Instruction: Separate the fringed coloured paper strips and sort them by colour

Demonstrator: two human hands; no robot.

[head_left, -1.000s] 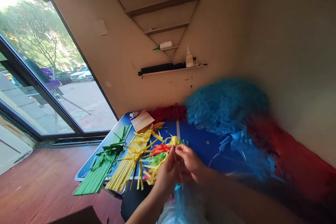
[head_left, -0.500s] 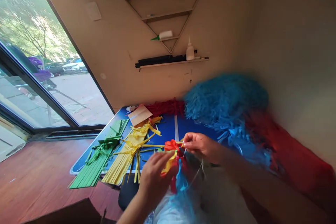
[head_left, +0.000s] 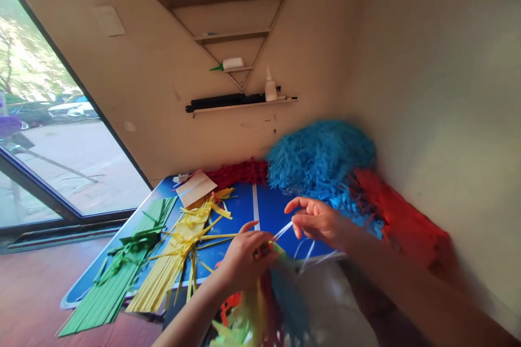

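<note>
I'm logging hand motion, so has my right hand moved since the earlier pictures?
Yes: your right hand has moved rightward, now farther from the pale strip on the blue table.

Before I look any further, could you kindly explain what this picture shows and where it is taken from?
There is no machine here: a camera worn on a person's head looks forward and down at their own bare hands. The left hand holds a multicoloured bunch of thin strips, blurred where it hangs. A thin white string runs straight from there to the right hand. On the blue table with a pale edge lie long flat green strips, long flat yellow strips and a tan rectangular sheet. Near the wall sits a shaggy bright-blue heap, with red strips on both sides.
</note>
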